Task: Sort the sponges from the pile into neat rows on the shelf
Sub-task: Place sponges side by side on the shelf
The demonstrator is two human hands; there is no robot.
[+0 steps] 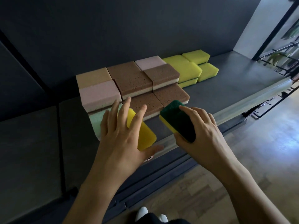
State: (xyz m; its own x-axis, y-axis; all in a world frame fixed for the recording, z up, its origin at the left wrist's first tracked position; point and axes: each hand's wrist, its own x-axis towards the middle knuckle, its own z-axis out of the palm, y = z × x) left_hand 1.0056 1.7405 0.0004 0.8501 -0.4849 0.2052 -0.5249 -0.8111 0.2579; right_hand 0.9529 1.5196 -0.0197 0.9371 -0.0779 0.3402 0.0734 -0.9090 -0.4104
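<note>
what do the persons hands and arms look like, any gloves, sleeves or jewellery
The left hand and the right hand are bare: no gloves, rings or watch show. The left forearm and the right forearm are uncovered too, with no sleeve in view down to the picture's lower edge.

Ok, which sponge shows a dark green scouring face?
The green-topped yellow sponge gripped by the right hand; the plain yellow sponge under the left hand has none.

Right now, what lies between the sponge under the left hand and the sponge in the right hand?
In the head view, only a bare strip of dark shelf separates the yellow sponge from the green-topped sponge.
</note>
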